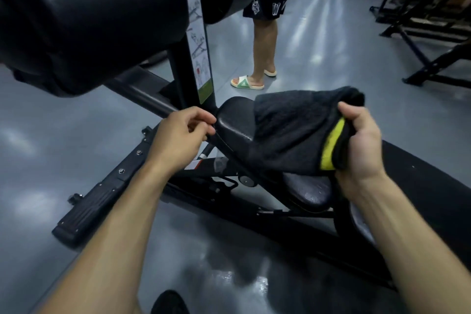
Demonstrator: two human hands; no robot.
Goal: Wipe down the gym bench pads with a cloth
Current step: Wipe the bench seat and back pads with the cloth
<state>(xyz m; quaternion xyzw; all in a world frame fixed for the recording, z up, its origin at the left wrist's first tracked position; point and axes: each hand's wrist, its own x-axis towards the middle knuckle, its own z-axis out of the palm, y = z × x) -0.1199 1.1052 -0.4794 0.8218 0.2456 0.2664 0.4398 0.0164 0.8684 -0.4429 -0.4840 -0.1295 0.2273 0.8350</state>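
Black vinyl covers the small seat pad [233, 122] at centre, which tilts upward toward the upright post [190, 69] of the machine. Over the right part of this pad lies the cloth [290, 132], a dark towel with a yellow-green band [331, 145] showing at its bunched edge. The right hand [359, 140] grips that bunched edge, fingers and thumb curled round the fabric, while the rest of the cloth drapes across the pad. The left hand [183, 132] sits at the pad's left rim, fingers curled with thumb and forefinger closing on the edge; whether it pinches the rim or only touches it cannot be told. A second, lower pad [309, 195] shows beneath the cloth's hanging end, and a large roller pad [84, 20] fills the upper left, both apparently not yet reached in this pass. The step in hand appears to be wiping the seat pad. Done well, it calls for flattening the cloth under the palm rather than dragging it by a corner, so that more fabric meets the vinyl, and for drawing it in overlapping strokes from the raised end down toward the body. The left hand serves best as a brace on the rim, steadying the pad against the stroke. Seams and the curved rim likely hold the most grime and merit a pass with a folded edge. A bystander's legs [263, 41] stand on the grey floor [63, 122] beyond the post
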